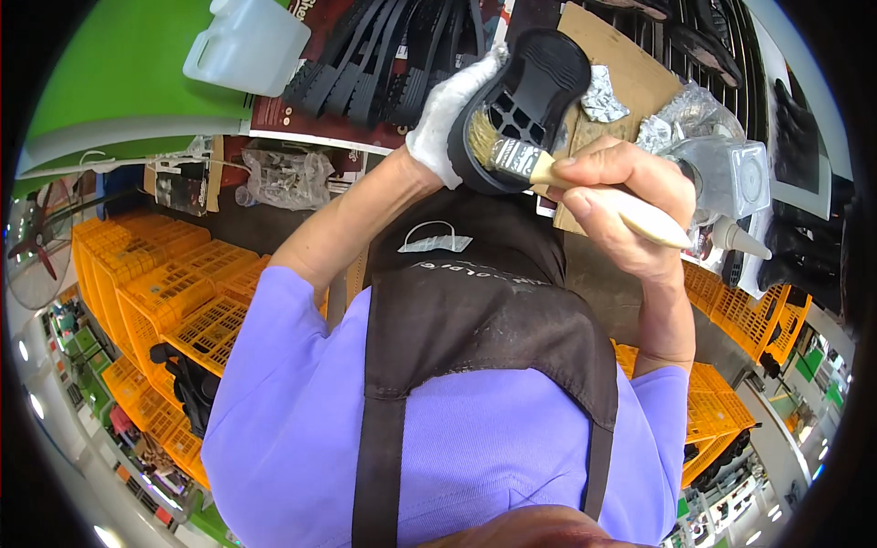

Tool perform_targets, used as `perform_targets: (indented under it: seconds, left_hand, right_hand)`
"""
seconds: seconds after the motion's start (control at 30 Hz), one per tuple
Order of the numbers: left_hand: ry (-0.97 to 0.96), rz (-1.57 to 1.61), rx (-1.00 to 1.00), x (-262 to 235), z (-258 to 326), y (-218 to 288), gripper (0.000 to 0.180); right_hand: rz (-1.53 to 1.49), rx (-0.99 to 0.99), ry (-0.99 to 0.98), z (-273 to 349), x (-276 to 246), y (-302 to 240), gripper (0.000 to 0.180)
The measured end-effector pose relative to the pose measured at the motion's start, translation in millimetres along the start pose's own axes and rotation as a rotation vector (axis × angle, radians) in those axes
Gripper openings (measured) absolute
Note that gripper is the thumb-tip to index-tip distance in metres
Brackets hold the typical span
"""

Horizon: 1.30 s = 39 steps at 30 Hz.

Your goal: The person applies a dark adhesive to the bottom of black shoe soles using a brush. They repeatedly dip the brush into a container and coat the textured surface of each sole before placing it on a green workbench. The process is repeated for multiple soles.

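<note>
A black shoe sole is held up over the near edge of the workbench, its hollow lattice end nearest me. My left hand, in a white glove, grips it along its left edge with fingers closed. My bare right hand is closed around the pale handle of a flat paintbrush. The bristles touch the inside of the sole's hollow end, next to the lattice. My left palm and some of the fingers are hidden by the sole.
Several black soles lie at the back, right of a white plastic jug. Cardboard, crumpled foil, a clear container and a nozzle bottle sit to the right. Orange crates stand on both sides.
</note>
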<state>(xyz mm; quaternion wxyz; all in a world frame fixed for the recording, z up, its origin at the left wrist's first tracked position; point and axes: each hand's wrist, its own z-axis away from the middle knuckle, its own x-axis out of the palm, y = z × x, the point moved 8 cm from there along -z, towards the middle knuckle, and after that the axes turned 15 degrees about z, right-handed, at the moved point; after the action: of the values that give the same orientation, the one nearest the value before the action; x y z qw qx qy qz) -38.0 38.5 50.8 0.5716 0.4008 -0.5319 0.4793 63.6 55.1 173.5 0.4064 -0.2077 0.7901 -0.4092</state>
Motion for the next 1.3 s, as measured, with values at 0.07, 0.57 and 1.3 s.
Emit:
perform_targets:
  seconds: [0.07, 0.57, 1.3]
  left_hand:
    - [0.008, -0.055, 0.032, 3.7, 5.9, -0.9, 0.037]
    - [0.077, -0.353, -0.496, -18.1, 21.7, -30.5, 0.033]
    - [0.388, -0.168, -0.255, -16.2, 27.3, -10.4, 0.034]
  right_hand:
    - [-0.035, -0.063, -0.073, -5.9, 0.5, -2.8, 0.014]
    - [-0.267, -0.024, -0.688, -28.1, 15.6, 21.3, 0.013]
    - [0.064, -0.075, -0.285, 2.5, -37.6, 37.3, 0.020]
